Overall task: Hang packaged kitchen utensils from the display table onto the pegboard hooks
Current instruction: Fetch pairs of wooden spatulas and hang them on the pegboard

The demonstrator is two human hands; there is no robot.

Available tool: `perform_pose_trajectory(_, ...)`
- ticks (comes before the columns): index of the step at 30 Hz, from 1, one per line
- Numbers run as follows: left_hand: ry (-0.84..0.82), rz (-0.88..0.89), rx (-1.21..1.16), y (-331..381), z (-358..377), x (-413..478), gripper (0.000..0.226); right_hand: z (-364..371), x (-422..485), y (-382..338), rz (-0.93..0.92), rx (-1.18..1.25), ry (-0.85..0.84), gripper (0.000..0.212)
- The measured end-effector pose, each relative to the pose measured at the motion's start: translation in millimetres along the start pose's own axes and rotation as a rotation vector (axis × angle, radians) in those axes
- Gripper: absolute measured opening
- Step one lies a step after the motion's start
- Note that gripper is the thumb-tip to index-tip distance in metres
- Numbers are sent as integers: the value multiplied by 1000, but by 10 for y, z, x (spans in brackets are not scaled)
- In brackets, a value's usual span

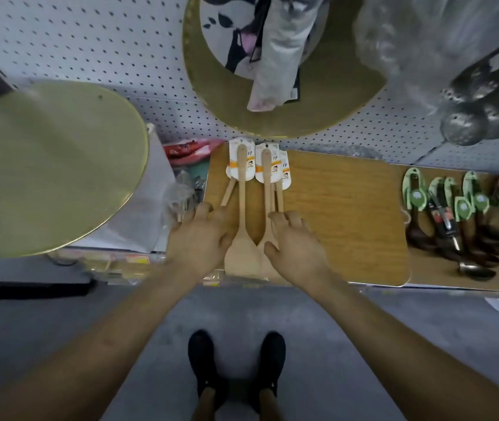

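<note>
Spatulas: four or so wooden spatulas [243, 208] lie side by side on the bench [348, 214], blades toward the person, handles pointing at the pegboard [90, 41].
Look: pale bare wood, long slim handles and broad flat blades. Each handle top wears a white card [242, 165] with an orange band and a small picture.
Handling: probably light and stiff, dry wood that should not slip. The card is the weak part and may bend or tear at its hang hole.
Where to hold: mid-handle, below the card, so the hole stays free for a hook.
Left hand: the left hand [202, 238] has spread, nearly straight fingers laid over the left spatulas; no closed grip shows.
Right hand: the right hand [295, 243] is loosely spread with fingers slightly bent, over the right pair's handles; it too holds nothing firmly.
Risk: the spatulas overlap, so lifting one may drag its neighbour.
Hooks: none plainly seen on the board nearby.
</note>
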State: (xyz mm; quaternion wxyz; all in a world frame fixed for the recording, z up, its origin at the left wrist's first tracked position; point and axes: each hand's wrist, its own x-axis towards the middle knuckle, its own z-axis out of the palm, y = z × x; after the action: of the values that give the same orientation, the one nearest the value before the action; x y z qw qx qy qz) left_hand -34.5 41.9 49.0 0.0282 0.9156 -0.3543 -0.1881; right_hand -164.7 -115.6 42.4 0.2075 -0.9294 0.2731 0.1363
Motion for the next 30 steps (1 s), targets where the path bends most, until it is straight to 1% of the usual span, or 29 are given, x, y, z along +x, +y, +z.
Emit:
perform_pose_trajectory(2,3,15,-52,-37,214,295,48,186,313,103,17,33,-8,60)
perform_pose_trajectory(4,2,60,-108,-39,461,566,45,322,607,196,80,136,-11,58)
perform_pose_trajectory(6,-7,117,-141,-39,726,796,50,461,857,270,97,177,-7,57)
perform_pose_trajectory(8,-19,150,-160,-40,958,1008,62,610,1063,324,98,154,5,59)
perform_pose_trajectory(10,-16,145,-178,-41,1143,1207,68,743,1221,357,96,112,23,63)
perform_pose_trajectory(15,65,124,-249,-53,1340,1597,73,937,1535,416,45,-27,132,71)
perform_pose_trajectory(18,110,138,-365,-15,1313,1683,79,947,1636,416,33,-28,175,75)
perform_pose_trajectory(20,139,122,-444,9,1294,1724,77,934,1679,434,54,28,185,77)
perform_pose_trajectory(22,133,96,-490,6,1276,1750,73,894,1704,466,94,137,185,78)
perform_pose_trajectory(25,109,1,-593,-23,1249,1784,72,811,1703,554,142,295,177,81)
perform_pose_trajectory(27,86,-41,-688,-37,1224,1762,72,749,1660,613,154,389,190,76)
perform_pose_trajectory(30,36,-46,-814,-64,1190,1661,77,685,1532,691,170,513,200,70)
